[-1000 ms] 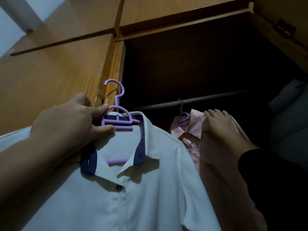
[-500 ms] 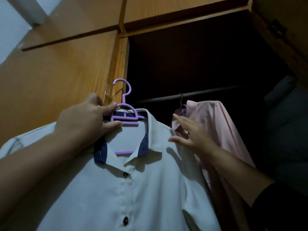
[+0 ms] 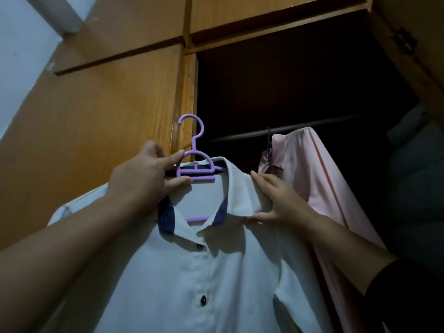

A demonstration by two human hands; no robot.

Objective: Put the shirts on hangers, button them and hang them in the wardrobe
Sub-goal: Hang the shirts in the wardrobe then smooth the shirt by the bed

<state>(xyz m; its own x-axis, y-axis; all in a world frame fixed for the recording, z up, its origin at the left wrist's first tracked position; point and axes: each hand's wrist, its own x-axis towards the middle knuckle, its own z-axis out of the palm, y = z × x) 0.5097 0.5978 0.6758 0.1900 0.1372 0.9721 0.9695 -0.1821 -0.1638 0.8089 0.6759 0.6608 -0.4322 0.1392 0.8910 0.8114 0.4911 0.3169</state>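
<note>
While the left hand [image 3: 146, 179] grips the purple plastic hanger [image 3: 192, 162] and the right hand [image 3: 276, 200] pinches the white buttoned shirt's [image 3: 192, 272] collar, the metal wardrobe rail [image 3: 252, 134] lies above-right of the hanger's hook, unreached, nearer the right hand.

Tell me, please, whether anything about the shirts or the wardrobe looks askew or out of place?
Nothing looks damaged. The pink shirt hangs turned sideways on the rail, its collar bunched at the hook. The white shirt is off the rail, its hanger held by the left hand while the right hand pinches its collar.
</note>
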